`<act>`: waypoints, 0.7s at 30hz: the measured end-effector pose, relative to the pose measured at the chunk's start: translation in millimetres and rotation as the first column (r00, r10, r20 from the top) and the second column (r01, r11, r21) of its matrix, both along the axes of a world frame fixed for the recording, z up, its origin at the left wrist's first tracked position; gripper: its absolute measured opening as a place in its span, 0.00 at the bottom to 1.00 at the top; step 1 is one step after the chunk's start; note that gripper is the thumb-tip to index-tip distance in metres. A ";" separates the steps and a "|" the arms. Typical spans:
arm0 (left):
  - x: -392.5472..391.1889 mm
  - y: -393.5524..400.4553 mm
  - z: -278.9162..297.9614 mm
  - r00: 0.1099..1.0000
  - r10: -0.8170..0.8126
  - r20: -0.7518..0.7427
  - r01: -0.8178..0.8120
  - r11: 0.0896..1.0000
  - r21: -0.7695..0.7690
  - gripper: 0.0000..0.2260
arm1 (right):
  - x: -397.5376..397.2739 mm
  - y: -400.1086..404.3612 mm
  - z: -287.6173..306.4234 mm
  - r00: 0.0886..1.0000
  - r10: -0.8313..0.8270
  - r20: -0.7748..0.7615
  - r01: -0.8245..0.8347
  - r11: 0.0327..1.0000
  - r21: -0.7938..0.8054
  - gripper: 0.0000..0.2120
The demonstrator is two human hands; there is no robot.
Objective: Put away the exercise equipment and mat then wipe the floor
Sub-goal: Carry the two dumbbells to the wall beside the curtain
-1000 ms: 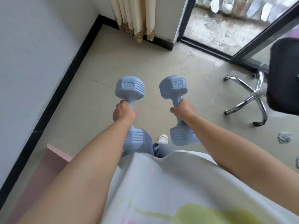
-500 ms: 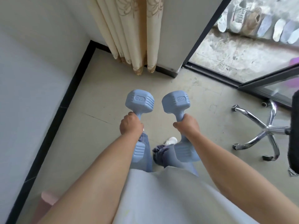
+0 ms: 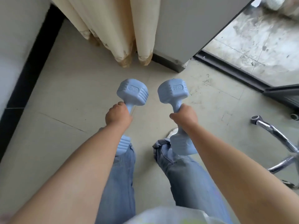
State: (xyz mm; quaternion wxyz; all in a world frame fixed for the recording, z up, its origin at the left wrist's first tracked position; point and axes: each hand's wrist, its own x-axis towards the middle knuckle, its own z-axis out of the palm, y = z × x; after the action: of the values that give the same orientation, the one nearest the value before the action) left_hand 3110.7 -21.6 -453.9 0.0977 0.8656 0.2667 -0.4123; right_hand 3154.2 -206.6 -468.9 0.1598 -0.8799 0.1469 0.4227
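Above tiled floor (image 3: 68, 88), left hand (image 3: 117, 116) gripping pale-blue dumbbell (image 3: 133, 92) (ribbed, 2KG), right hand (image 3: 185, 116) gripping its twin (image 3: 172, 91)

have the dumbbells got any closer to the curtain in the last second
Yes. Both dumbbells, gripped by the left hand and right hand, are now nearer the curtain hem.
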 end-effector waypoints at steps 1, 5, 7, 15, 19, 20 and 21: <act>5.1 1.4 -28.8 1.000 -0.007 -0.008 0.007 1.000 -0.006 0.20 | 5.2 0.6 -25.9 1.000 0.025 -0.002 -0.025 1.000 -0.012 0.05; 27.1 9.9 -138.0 0.997 -0.072 -0.009 0.072 0.997 0.009 0.19 | 29.7 2.6 -131.1 0.995 0.102 0.009 -0.102 0.994 -0.031 0.05; 37.5 13.1 -185.2 0.990 -0.141 0.002 0.141 0.989 0.037 0.19 | 42.4 2.4 -176.8 0.988 0.152 0.018 -0.151 0.987 -0.061 0.06; 81.9 19.9 -299.8 0.884 -0.466 0.035 0.459 0.879 0.127 0.19 | 111.0 3.4 -296.6 0.915 0.377 0.145 -0.355 0.921 -0.159 0.16; 101.6 23.4 -320.1 0.801 -0.599 -0.004 0.590 0.788 0.176 0.20 | 143.4 10.7 -315.4 0.856 0.469 0.218 -0.432 0.880 -0.197 0.08; 106.4 24.1 -322.9 0.772 -0.635 -0.011 0.626 0.758 0.184 0.20 | 149.4 13.0 -315.7 0.847 0.476 0.238 -0.437 0.877 -0.201 0.05; 111.0 25.2 -325.5 0.742 -0.671 -0.016 0.661 0.726 0.192 0.19 | 154.2 15.9 -315.8 0.835 0.490 0.251 -0.447 0.870 -0.209 0.05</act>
State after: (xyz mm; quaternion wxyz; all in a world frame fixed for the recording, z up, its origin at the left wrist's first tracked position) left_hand 3221.7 3.6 -779.4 -0.1303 0.9196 -0.0270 -0.3697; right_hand 3308.5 -190.7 -784.7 0.0086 -0.9512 -0.0692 0.3007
